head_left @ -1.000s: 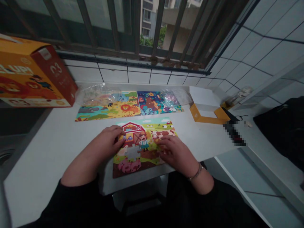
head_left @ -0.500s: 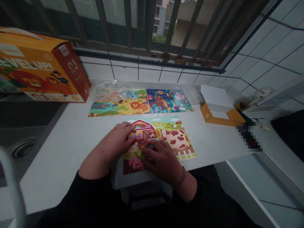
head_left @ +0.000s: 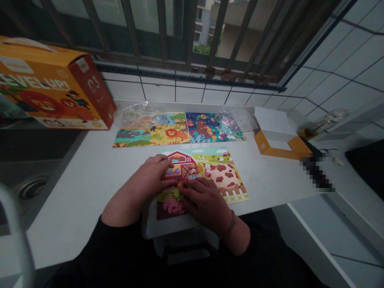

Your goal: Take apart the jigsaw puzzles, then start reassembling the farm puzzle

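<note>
A farm jigsaw puzzle [head_left: 222,176] with a red barn, a spotted cow and pink pigs lies on the white counter [head_left: 90,176] right in front of me. My left hand [head_left: 148,180] rests on its left edge, fingers curled, fingertips by the barn. My right hand [head_left: 204,202] lies over the puzzle's lower middle, fingers bent and pressing down near the left fingertips. Whether either hand holds a piece is hidden.
Behind lie a savanna puzzle [head_left: 153,134] and a blue jungle puzzle [head_left: 210,128], each under a clear plastic bag. An orange puzzle box [head_left: 51,96] stands at the left, an open yellow-and-white tray [head_left: 279,138] at the right. A sink [head_left: 27,188] sits at the far left.
My right hand slid left across the farm puzzle, uncovering the cow, and now meets the left fingertips. The camera view shifted left and steadied.
</note>
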Demonstrator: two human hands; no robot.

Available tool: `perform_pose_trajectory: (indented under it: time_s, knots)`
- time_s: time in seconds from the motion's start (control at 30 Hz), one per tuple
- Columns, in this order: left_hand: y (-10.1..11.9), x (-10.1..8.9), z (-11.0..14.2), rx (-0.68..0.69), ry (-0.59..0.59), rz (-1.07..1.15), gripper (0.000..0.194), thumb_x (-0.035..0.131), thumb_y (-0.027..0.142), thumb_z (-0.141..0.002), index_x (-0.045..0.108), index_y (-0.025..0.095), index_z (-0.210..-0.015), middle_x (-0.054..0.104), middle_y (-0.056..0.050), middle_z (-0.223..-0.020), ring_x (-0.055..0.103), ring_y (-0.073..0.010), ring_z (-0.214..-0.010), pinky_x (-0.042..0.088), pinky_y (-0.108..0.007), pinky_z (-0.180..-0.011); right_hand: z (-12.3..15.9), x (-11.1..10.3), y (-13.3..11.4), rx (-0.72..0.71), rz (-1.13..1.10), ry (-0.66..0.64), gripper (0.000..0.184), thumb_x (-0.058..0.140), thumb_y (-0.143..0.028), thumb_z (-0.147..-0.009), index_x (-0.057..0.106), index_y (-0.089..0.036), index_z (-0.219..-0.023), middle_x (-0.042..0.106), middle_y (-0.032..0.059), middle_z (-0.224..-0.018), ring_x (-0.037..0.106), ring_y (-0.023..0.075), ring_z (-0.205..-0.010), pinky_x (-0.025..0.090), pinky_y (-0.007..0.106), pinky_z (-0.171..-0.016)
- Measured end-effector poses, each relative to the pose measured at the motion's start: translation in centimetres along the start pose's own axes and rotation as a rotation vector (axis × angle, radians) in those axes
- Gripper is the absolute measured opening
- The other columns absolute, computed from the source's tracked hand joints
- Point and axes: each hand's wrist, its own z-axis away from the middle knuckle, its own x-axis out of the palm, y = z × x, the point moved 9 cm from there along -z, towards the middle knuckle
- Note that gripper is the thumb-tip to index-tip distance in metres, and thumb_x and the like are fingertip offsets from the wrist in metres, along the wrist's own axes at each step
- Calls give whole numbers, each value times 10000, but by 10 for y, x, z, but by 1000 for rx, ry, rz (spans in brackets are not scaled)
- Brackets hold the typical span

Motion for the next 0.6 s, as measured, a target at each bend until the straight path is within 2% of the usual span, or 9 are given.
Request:
perform_pose_trajectory:
  time_s: [0.33, 0.5, 0.6]
  knots:
    - [-3, 5, -2, -24, -18, -31, 452, 887, 400, -822, 713, 210, -1194, 648, -160, -1382, 618, -377, -1259, 541, -497, -1070, 0, 2, 1, 49, -16, -38, 279, 692, -313, -1054, 726, -246, -1322, 749, 74, -1334, 643, 287, -1220, 501, 492, -1096]
    - [-3, 5, -2, -27, -23, -19, 450, 877, 430, -838, 713, 217, -1199, 649, -154, -1389, 615, -367, -1265, 533, -496, -1077, 2, -6, 7, 116, -12, 68, 316, 583, -168, -1040, 687, -194, -1337, 698, 135, -1349, 618, 299, -1232, 516, 490, -1082]
    - [-2, 4, -2, -41, -26, -24, 461, 887, 411, -825, 716, 204, -1200, 649, -162, -1391, 619, -373, -1263, 531, -498, -1078, 2, -1, 5, 101, 38, 11, 366, 617, -141, -1000, 702, -233, -1344, 693, 117, -1312, 613, 311, -1182, 524, 495, -1033]
